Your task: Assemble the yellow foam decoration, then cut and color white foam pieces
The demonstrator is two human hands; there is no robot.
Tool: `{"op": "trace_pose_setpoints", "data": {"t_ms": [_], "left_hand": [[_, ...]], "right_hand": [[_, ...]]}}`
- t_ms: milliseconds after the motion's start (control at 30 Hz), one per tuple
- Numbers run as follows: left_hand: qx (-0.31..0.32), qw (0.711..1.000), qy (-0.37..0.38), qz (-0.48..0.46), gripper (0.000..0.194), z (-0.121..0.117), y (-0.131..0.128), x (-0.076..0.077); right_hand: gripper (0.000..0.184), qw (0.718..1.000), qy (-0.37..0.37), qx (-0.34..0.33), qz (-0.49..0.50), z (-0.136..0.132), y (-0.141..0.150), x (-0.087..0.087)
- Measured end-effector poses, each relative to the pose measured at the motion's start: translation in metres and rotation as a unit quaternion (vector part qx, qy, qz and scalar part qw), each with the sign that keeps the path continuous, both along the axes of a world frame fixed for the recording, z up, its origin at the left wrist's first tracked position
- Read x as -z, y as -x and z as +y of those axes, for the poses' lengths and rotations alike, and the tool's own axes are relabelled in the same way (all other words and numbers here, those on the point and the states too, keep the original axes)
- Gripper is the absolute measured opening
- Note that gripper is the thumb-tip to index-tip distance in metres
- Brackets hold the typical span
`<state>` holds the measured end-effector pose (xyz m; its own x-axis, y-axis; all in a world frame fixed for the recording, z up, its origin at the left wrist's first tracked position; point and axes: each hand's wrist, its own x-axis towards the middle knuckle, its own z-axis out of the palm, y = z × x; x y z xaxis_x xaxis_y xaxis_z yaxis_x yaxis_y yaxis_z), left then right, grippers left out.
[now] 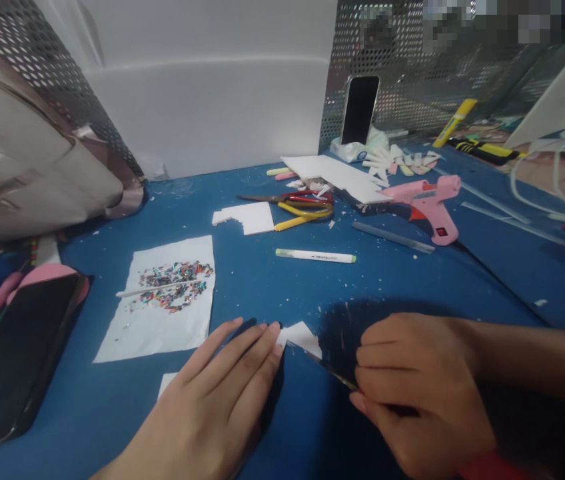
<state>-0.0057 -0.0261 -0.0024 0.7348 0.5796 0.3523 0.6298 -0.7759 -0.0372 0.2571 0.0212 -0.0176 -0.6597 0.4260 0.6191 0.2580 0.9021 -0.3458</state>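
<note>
As left fingertips [273, 329] pin a scrap [304, 333], right fingers [385, 363] grip a blade [335, 373] pointing forward-left.

Blue counter [247, 287] w/ tiny white specks; upright white panel [212, 110] at back, perf. metal mesh [402, 93] to L & R.

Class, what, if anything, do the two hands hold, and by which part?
Right hand: a thin tool, by its rear end. Left hand: pressing a white piece near its left end.
</note>
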Motion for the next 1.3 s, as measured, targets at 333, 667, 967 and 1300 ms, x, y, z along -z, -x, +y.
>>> {"op": "trace_pose_setpoints", "data": {"t_ms": [333,667,967,1300], "left_hand": [[0.004,1.0,0.007,-0.016,0.035,0.001,-0.002,-0.001],[0.001,1.0,-0.009,-0.019,0.032,0.001,-0.004,-0.002],[-0.011,0.999,0.007,-0.033,0.035,0.0,-0.003,0.005],[0.003,0.999,-0.014,-0.03,0.03,0.002,-0.009,-0.004]], "right_hand": [[0.036,0.979,-0.011,-0.201,-0.031,0.034,0.001,-0.004],[0.03,0.984,-0.094,-0.152,-0.012,0.023,-0.001,-0.006],[0.061,0.971,-0.105,-0.216,0.003,0.033,0.007,-0.004],[0.056,0.959,-0.181,-0.214,0.03,0.032,0.006,-0.015]]}}
